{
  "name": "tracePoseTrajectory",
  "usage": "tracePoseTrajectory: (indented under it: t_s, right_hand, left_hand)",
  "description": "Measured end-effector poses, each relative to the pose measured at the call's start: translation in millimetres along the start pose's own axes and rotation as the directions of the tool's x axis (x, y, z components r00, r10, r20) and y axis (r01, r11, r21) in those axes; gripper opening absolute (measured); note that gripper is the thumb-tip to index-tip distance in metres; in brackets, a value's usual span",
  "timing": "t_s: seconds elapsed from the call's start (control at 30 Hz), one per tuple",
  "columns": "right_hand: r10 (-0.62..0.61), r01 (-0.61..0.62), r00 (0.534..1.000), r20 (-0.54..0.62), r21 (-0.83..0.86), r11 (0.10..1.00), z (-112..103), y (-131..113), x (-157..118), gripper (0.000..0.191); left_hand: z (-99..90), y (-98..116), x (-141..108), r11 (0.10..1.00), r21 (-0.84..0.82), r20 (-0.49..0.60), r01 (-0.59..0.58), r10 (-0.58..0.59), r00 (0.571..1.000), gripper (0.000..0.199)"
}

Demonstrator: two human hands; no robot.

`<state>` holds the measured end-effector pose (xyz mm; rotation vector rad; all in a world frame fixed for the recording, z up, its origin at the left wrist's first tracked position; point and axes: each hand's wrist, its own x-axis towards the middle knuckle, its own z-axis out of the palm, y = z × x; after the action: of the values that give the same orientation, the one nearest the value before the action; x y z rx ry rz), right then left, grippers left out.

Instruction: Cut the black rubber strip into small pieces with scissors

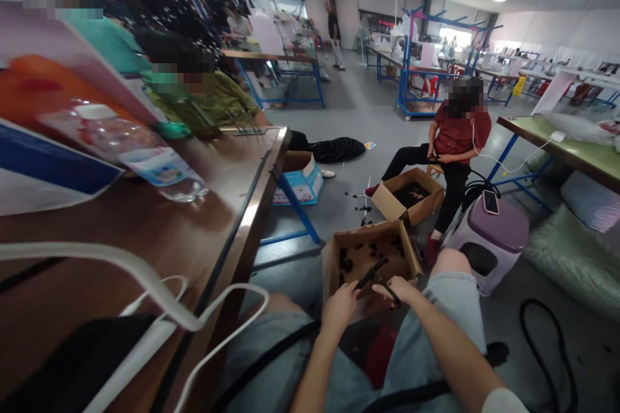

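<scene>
Left fingers (351,288) pinching black strip (365,279), right fingers (382,290) around dark tool (395,297), open cardboard box (411,251), black pieces (346,264) inside

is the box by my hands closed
No, the cardboard box stands open, with black pieces showing inside.

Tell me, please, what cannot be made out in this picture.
- Head view, dark strip: near end hidden by the left hand.
- Head view, dark tool: partly covered by the right hand, too blurred to name.
- Head view, bottle label: too blurred to read.
- Head view, phone screen: too small to read.
- Head view, black cord: cut off by the bottom edge.
</scene>
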<state>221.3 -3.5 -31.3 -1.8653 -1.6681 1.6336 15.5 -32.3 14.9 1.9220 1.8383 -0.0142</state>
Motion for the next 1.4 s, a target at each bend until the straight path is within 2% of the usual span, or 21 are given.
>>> tracePoseTrajectory:
  t_s: [0.07,0.17,0.3,0.4,0.57,0.67,0.8,0.93,1.03,1.13,1.23,1.3,1.4]
  right_hand:
    - [0.029,-0.030,1.000,-0.006,-0.043,0.999,-4,-1,-2,0.064]
    - [0.025,-0.025,1.000,-0.018,-0.019,1.000,-6,-3,-3,0.065]
    - [-0.046,0.046,0.999,-0.017,0.002,0.999,4,0,0,0.066]
    - [-0.046,0.046,0.999,0.006,0.009,0.999,10,1,0,0.071]
    - [-0.046,0.044,0.998,-0.036,-0.050,0.998,2,2,-3,0.069]
    - [-0.045,0.045,0.999,0.007,-0.001,0.999,0,7,0,0.068]
    - [-0.090,0.082,0.991,0.095,0.079,0.993,9,11,8,0.067]
    - [-0.086,0.073,0.990,0.110,0.118,0.990,13,5,9,0.065]
    - [-0.076,0.074,0.997,0.033,0.039,0.996,7,0,5,0.064]
    - [-0.055,0.042,0.994,-0.090,-0.142,0.989,-1,-3,1,0.062]
    - [-0.096,0.043,0.979,-0.180,-0.278,0.960,-5,-3,-1,0.059]
    - [-0.137,0.086,0.971,-0.195,-0.246,0.965,-4,-2,-1,0.058]
    - [-0.120,0.120,0.992,-0.029,-0.025,0.993,-1,0,-4,0.061]
  left_hand:
    - [0.9,-3,2,1.000,0.004,0.003,0.013,-0.013,1.000,0.040]
    - [2.0,-6,5,1.000,0.002,-0.008,0.017,-0.017,1.000,0.042]
    - [0.1,-5,6,1.000,-0.018,-0.012,-0.007,0.007,1.000,0.042]
    - [-2.0,-5,5,0.999,-0.035,-0.008,-0.032,0.032,0.999,0.042]
    - [-1.2,-6,5,0.999,-0.040,0.023,0.036,-0.035,0.999,0.043]
    - [0.1,-8,4,0.998,-0.067,0.020,0.019,-0.018,1.000,0.041]
    - [0.3,-9,4,0.993,-0.110,-0.006,-0.035,0.034,0.999,0.039]
    - [-1.7,-10,3,0.988,-0.147,-0.039,-0.046,0.041,0.998,0.038]
    - [-1.6,-9,2,0.987,-0.158,-0.039,-0.024,0.018,0.999,0.038]
    - [1.5,-8,1,0.988,-0.155,-0.055,0.021,-0.030,0.998,0.036]
    - [3.3,-5,1,0.980,-0.185,-0.097,0.068,-0.087,0.992,0.033]
    - [1.8,-2,1,0.973,-0.216,-0.139,0.086,-0.118,0.983,0.029]
    - [-2.7,1,1,0.971,-0.223,-0.214,0.088,-0.137,0.967,0.024]
